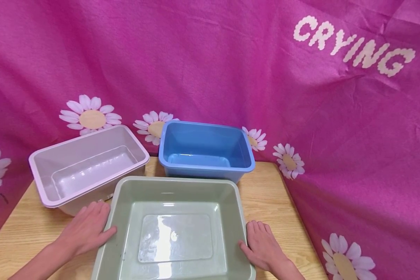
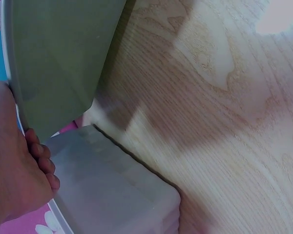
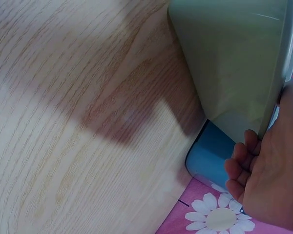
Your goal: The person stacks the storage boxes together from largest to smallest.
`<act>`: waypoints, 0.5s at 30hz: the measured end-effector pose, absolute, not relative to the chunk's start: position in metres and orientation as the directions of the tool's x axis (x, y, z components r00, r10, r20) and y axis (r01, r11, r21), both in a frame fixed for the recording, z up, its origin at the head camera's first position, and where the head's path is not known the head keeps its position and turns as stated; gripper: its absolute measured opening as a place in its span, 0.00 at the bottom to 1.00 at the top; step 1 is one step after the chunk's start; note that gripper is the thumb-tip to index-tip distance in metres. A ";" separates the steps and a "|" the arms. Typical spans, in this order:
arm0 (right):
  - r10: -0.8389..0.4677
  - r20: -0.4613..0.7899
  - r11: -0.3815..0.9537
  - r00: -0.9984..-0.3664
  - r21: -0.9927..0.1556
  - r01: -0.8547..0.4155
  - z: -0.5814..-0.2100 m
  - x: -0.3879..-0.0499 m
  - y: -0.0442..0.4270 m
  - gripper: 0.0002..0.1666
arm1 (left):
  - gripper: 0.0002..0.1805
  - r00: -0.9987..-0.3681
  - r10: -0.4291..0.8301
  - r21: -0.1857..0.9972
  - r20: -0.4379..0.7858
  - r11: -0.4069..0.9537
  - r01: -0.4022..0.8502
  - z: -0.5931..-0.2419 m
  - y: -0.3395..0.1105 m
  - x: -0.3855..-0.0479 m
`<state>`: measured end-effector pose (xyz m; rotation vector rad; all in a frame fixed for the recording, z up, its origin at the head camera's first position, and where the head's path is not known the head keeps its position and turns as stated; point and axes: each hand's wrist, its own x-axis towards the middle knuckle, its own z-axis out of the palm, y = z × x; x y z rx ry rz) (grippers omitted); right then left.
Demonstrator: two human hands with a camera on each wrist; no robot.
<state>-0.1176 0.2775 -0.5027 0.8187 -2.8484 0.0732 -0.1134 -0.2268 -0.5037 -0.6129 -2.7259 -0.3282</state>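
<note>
The left hand (image 1: 87, 229) and right hand (image 1: 264, 247) grip the green tub (image 1: 182, 189) by its sides; beneath it, a wood-grain table (image 1: 271, 198); behind it, daisy-printed magenta cloth (image 1: 203, 58).

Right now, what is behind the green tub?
Behind the green tub stands a blue tub, with a mauve tub further left and daisy-patterned pink cloth beyond. In the head view, the green tub covers most of the blue tub's lower front.
</note>
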 end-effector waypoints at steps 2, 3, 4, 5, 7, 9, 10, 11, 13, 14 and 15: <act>-0.521 0.182 0.848 -0.834 0.001 -0.530 -0.504 -0.118 0.278 0.21 | 0.20 -0.858 0.371 0.153 0.355 0.882 0.445 -0.503 -0.226 -0.114; -0.521 0.185 0.848 -0.833 0.002 -0.529 -0.504 -0.118 0.278 0.21 | 0.19 -0.860 0.370 0.153 0.352 0.883 0.443 -0.503 -0.226 -0.114; -0.521 0.187 0.848 -0.833 0.002 -0.530 -0.504 -0.118 0.278 0.21 | 0.19 -0.862 0.369 0.155 0.347 0.884 0.441 -0.504 -0.226 -0.115; -0.522 0.190 0.847 -0.832 0.001 -0.531 -0.504 -0.118 0.278 0.21 | 0.19 -0.866 0.367 0.158 0.340 0.885 0.437 -0.504 -0.226 -0.115; -0.520 0.199 0.847 -0.831 -0.004 -0.531 -0.504 -0.118 0.277 0.21 | 0.19 -0.872 0.362 0.162 0.328 0.888 0.430 -0.505 -0.226 -0.115; -0.520 0.204 0.846 -0.830 -0.012 -0.533 -0.503 -0.119 0.276 0.20 | 0.19 -0.877 0.358 0.165 0.320 0.890 0.424 -0.506 -0.226 -0.116; -0.519 0.203 0.846 -0.831 -0.017 -0.532 -0.503 -0.119 0.276 0.20 | 0.19 -0.879 0.357 0.167 0.316 0.891 0.422 -0.506 -0.226 -0.117; -0.518 0.201 0.847 -0.832 -0.020 -0.532 -0.503 -0.120 0.275 0.20 | 0.19 -0.880 0.357 0.165 0.314 0.892 0.421 -0.507 -0.226 -0.117; -0.516 0.197 0.848 -0.834 -0.025 -0.530 -0.502 -0.121 0.274 0.20 | 0.20 -0.880 0.357 0.162 0.314 0.893 0.420 -0.509 -0.227 -0.117; -0.515 0.193 0.848 -0.835 -0.027 -0.529 -0.501 -0.121 0.274 0.20 | 0.20 -0.879 0.358 0.160 0.316 0.893 0.421 -0.510 -0.227 -0.118; -0.515 0.190 0.849 -0.836 -0.027 -0.528 -0.501 -0.121 0.274 0.20 | 0.20 -0.877 0.359 0.159 0.318 0.892 0.423 -0.511 -0.227 -0.118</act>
